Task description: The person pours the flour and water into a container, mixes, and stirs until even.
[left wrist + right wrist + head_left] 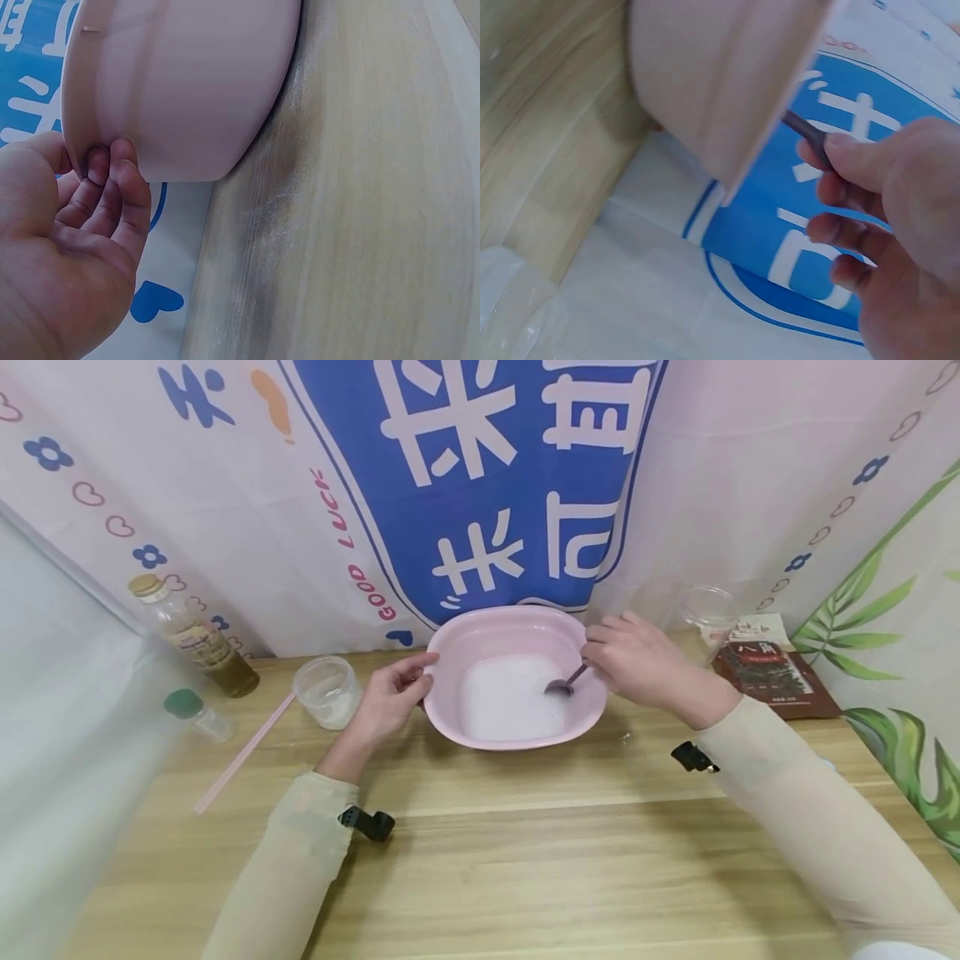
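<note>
A pink plastic basin (517, 620) stands on the wooden table with a whitish liquid (510, 697) in it. My left hand (390, 697) pinches the basin's left rim; in the left wrist view its thumb is on one side of the rim and curled fingers (124, 187) on the other. My right hand (630, 656) holds a dark spoon (558, 687) by its handle over the right rim, the bowl of the spoon at the liquid's surface. In the right wrist view the thumb and forefinger pinch the handle end (821, 146), and the basin wall hides the rest.
Left of the basin are a clear tub (327, 693) with white contents, a pink straw-like stick (243, 756), a green-capped jar (197, 714) and an oil bottle (198, 639). A brown packet (776, 677) and a clear plastic container (708, 610) are at right. A printed cloth (480, 485) hangs behind.
</note>
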Demonstrator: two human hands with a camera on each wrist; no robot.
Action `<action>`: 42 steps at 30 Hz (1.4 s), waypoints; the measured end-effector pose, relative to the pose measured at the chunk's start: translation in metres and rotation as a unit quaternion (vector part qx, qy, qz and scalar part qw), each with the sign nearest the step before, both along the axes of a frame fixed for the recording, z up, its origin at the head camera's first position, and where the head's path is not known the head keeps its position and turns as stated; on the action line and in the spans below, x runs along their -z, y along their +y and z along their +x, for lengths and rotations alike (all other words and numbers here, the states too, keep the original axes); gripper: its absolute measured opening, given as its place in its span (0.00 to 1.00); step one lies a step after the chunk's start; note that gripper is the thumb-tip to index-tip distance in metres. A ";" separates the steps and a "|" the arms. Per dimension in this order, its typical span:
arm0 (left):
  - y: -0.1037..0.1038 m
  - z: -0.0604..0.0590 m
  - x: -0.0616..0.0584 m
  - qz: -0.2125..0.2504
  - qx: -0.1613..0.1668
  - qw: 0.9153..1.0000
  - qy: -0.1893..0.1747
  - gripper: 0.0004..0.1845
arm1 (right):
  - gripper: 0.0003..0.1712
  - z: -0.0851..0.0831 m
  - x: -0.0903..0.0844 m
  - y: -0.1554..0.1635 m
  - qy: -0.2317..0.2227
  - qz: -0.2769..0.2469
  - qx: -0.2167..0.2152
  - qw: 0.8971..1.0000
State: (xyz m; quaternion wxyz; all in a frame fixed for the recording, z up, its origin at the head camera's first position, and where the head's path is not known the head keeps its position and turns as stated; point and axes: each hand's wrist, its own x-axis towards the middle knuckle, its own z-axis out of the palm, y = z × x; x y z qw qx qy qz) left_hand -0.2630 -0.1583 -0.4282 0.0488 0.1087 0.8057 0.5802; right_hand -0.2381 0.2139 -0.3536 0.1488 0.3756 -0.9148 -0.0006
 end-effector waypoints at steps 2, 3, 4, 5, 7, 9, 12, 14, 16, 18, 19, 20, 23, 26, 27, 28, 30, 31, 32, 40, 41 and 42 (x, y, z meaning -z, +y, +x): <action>0.000 0.000 0.000 0.003 -0.001 1.000 0.001 0.23 | 0.04 0.003 -0.003 0.001 -0.029 -0.013 -0.002 1.000; 0.000 0.000 0.000 0.003 -0.001 1.000 0.001 0.23 | 0.04 0.004 -0.003 0.001 -0.044 -0.022 -0.004 0.999; 0.000 0.000 0.000 0.003 -0.001 1.000 0.001 0.23 | 0.05 0.004 -0.003 0.002 -0.059 -0.033 -0.006 0.998; 0.000 0.000 0.000 0.003 -0.001 1.000 0.002 0.23 | 0.05 0.005 -0.002 0.002 -0.075 -0.047 -0.009 0.996; 0.000 0.000 0.000 0.002 -0.002 1.000 0.002 0.23 | 0.06 0.005 0.003 0.000 -0.099 -0.075 -0.020 0.992; 0.000 0.000 0.000 0.001 -0.002 1.000 0.001 0.23 | 0.07 0.004 0.010 -0.003 -0.118 -0.106 -0.032 0.987; 0.000 0.000 0.000 -0.001 -0.002 1.000 0.001 0.23 | 0.07 0.003 0.022 -0.013 -0.139 -0.144 -0.039 0.979; 0.000 0.000 0.000 -0.002 -0.002 1.000 0.000 0.23 | 0.06 0.002 0.029 -0.022 -0.149 -0.160 -0.034 0.975; 0.000 0.000 0.000 -0.001 -0.001 1.000 0.000 0.23 | 0.07 0.002 0.035 -0.031 -0.150 -0.162 -0.021 0.975; 0.000 0.001 0.000 0.001 0.000 1.000 0.000 0.23 | 0.07 0.002 0.038 -0.040 -0.137 -0.157 -0.009 0.978; 0.000 0.001 0.000 0.002 0.000 1.000 0.000 0.23 | 0.08 0.002 0.038 -0.044 -0.129 -0.153 -0.002 0.980; 0.000 0.001 0.000 0.003 0.001 1.000 0.001 0.23 | 0.08 0.001 0.038 -0.047 -0.122 -0.150 0.006 0.981; 0.000 0.001 0.000 0.001 0.001 1.000 0.002 0.23 | 0.08 -0.001 0.035 -0.053 -0.101 -0.146 0.036 0.983; -0.001 0.001 0.000 -0.004 0.000 1.000 0.002 0.23 | 0.08 -0.005 0.032 -0.051 -0.087 -0.136 0.079 0.984; -0.001 0.001 0.000 -0.005 -0.001 1.000 0.002 0.23 | 0.08 -0.006 0.031 -0.050 -0.080 -0.130 0.093 0.984; -0.001 0.001 0.000 -0.006 -0.002 1.000 0.002 0.23 | 0.08 -0.007 0.030 -0.048 -0.074 -0.123 0.108 0.984; -0.001 0.001 -0.001 -0.005 -0.005 1.000 0.003 0.23 | 0.09 -0.010 0.028 -0.044 -0.064 -0.112 0.130 0.983; -0.001 0.001 -0.001 -0.004 -0.005 1.000 0.003 0.23 | 0.09 -0.012 0.028 -0.043 -0.061 -0.107 0.136 0.983; -0.001 0.001 -0.001 -0.004 -0.005 1.000 0.003 0.23 | 0.09 -0.013 0.028 -0.041 -0.058 -0.105 0.140 0.983; -0.002 0.001 0.000 -0.009 0.000 1.000 0.003 0.23 | 0.09 -0.025 0.030 -0.058 -0.141 -0.126 0.114 0.975; -0.002 0.001 0.001 -0.006 0.001 1.000 0.004 0.23 | 0.09 -0.025 0.031 -0.061 -0.154 -0.132 0.101 0.974; -0.002 0.001 0.001 -0.002 0.001 1.000 0.004 0.23 | 0.09 -0.026 0.032 -0.062 -0.164 -0.136 0.084 0.973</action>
